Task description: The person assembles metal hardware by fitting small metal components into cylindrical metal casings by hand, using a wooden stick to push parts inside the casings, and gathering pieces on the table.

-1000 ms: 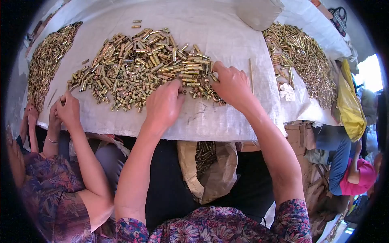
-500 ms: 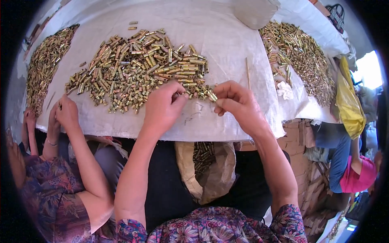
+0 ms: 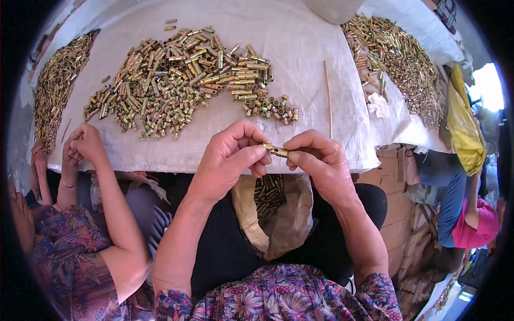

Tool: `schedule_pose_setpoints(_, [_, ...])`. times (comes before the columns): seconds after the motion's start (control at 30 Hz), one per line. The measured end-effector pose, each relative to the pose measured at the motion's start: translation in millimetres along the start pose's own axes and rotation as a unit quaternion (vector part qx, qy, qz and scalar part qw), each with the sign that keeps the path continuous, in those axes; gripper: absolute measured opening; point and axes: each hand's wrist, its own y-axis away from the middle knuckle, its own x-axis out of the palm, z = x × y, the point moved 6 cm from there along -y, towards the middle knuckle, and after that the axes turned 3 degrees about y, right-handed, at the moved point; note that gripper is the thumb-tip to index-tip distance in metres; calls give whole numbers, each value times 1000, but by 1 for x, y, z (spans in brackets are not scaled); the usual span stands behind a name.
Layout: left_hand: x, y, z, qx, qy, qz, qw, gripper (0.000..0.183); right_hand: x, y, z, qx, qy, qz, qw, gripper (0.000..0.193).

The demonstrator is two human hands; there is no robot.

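Note:
My left hand (image 3: 235, 155) pinches a short brass-coloured metal ring (image 3: 267, 146) between thumb and fingertips. Opposite it, my right hand (image 3: 319, 159) grips the end of a longer brass-coloured metal sleeve (image 3: 279, 152) with a dark opening in its side. Ring and sleeve meet end to end above the table's near edge; whether one sits inside the other I cannot tell. Beyond my hands lies a heap of long sleeves (image 3: 176, 69) with short rings (image 3: 171, 107) on its near side. A smaller cluster of rings (image 3: 270, 108) lies just past my fingers.
A sack (image 3: 247, 214) with dark metal pieces in it stands open between my knees. A thin stick (image 3: 328, 99) lies on the white sheet (image 3: 300, 59). More metal pieces are heaped far left and right (image 3: 401, 69). A co-worker's hands (image 3: 85, 143) work at my left.
Both hands have drawn back from the heap toward me and come together. The ring and the sleeve now meet between them. The co-worker's hands have shifted only slightly.

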Motion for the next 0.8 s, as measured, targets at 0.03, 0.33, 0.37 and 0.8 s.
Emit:
schedule_pose_setpoints(0.03, [0, 0, 0, 2, 1, 5, 1000, 11, 1, 1, 0, 0, 0, 0, 1000, 14])
schedule_pose_setpoints(0.33, [-1, 1, 8, -18, 37, 28, 999, 11, 0, 6, -19, 73, -163, 1, 984, 10])
schedule_pose_setpoints(0.37, [-1, 1, 8, -16, 38, 33, 999, 11, 2, 7, -20, 85, -184, 6, 979, 11])
schedule_pose_setpoints(0.8, [-18, -8, 8, 47, -127, -74, 988, 12, 20, 6, -38, 131, -358, 43, 924, 12])
